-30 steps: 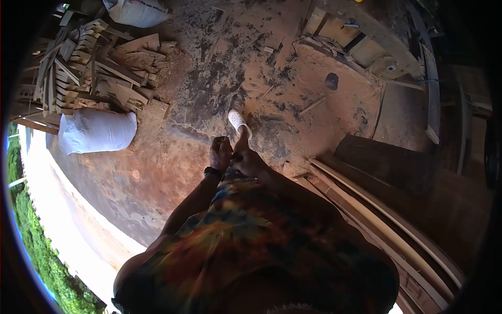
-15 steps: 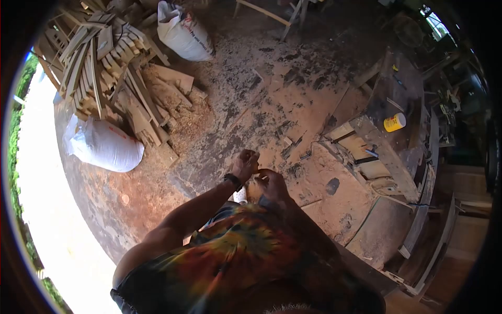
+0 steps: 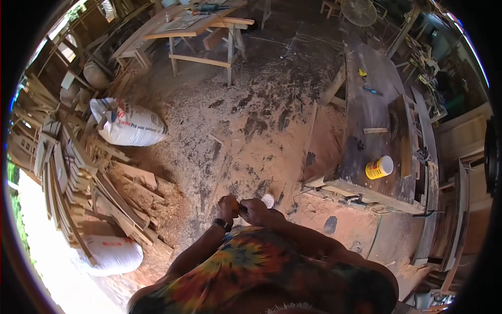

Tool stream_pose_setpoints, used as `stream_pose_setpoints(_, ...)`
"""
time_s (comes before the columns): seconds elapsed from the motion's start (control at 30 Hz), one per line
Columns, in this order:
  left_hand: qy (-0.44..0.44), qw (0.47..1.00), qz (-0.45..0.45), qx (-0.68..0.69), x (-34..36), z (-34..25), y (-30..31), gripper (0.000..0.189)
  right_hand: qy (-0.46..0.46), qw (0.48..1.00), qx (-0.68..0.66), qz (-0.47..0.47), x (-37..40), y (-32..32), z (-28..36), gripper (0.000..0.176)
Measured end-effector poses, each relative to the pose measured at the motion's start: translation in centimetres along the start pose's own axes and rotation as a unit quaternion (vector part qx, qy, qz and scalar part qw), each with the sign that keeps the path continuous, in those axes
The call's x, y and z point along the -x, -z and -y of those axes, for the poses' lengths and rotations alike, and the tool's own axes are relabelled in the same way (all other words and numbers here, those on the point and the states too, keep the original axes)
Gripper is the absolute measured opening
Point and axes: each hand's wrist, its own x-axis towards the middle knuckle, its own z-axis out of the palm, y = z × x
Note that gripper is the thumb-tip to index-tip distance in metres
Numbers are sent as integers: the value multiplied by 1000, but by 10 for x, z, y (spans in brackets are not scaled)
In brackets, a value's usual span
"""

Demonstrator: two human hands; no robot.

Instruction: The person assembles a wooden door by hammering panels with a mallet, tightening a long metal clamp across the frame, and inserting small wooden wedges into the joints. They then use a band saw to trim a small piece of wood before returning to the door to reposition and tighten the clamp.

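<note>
Just past the tie-dyed shirt [image 3: 251, 256], left hand [image 3: 227, 209] and right hand [image 3: 256, 211] curl together; whether they grip anything, I can't tell. A rounded white shoe [image 3: 267, 200] shows left of the plastic tub [image 3: 379, 167] on the wooden surface [image 3: 374, 112].

White sack [image 3: 133, 128], upper left: printed "SwinePro", "HOG GROWER". Yellow-and-white tub [image 3: 379, 167], on counter [image 3: 374, 112], right: label illegible. White sack, lower left [image 3: 112, 256]: red print, illegible.

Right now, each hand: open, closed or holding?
Left hand: fingers curled; whether holding anything can't be told.
Right hand: fingers curled; contents can't be told.
</note>
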Motion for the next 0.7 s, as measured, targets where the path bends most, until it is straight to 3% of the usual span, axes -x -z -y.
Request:
stream_pose_setpoints(0.1,-157,987,-12,-13,-107,-8,-29,34,13,999,8,-34,-71,55,-24,15)
stream_pose_setpoints(0.13,-151,988,-1,-18,-106,-36,-49,34,1,999,11,-39,-91,72,-31,15)
stream_pose_setpoints(0.2,-259,961,-10,-94,-90,-124,-87,33,-2,1000,-3,-28,-140,108,-52,19)
stream_pose_setpoints(0.23,-160,987,-5,24,-107,-151,-107,31,-5,999,-19,-40,-163,118,-70,16)
stream_pose_setpoints(0.27,-162,987,4,19,-160,-153,-114,31,-9,999,-16,-49,-186,135,-85,16)
stream_pose_setpoints(0.33,-161,984,63,50,-288,-129,-117,29,44,997,-51,27,-228,164,-110,17)
stream_pose_setpoints(0.37,38,976,68,203,-254,-210,-150,20,46,996,-56,50,-253,175,-136,16)
stream_pose_setpoints(0.4,41,976,71,202,-269,-246,-169,20,42,996,-54,48,-278,192,-160,16)
stream_pose_setpoints(0.47,43,977,73,194,-318,-302,-204,14,-32,994,-107,2,-329,237,-206,18)
stream_pose_setpoints(0.53,42,975,72,207,-387,-359,-237,11,-181,981,-65,-25,-361,258,-304,24)
stream_pose_setpoints(0.6,44,968,164,186,-457,-393,-258,13,-303,949,9,-89,-361,283,-402,26)
stream_pose_setpoints(0.67,-3,983,138,121,-470,-478,-305,29,-407,867,269,107,-339,302,-508,28)
stream_pose_setpoints(0.7,-24,980,174,96,-487,-513,-322,33,-482,852,190,70,-346,347,-487,28)
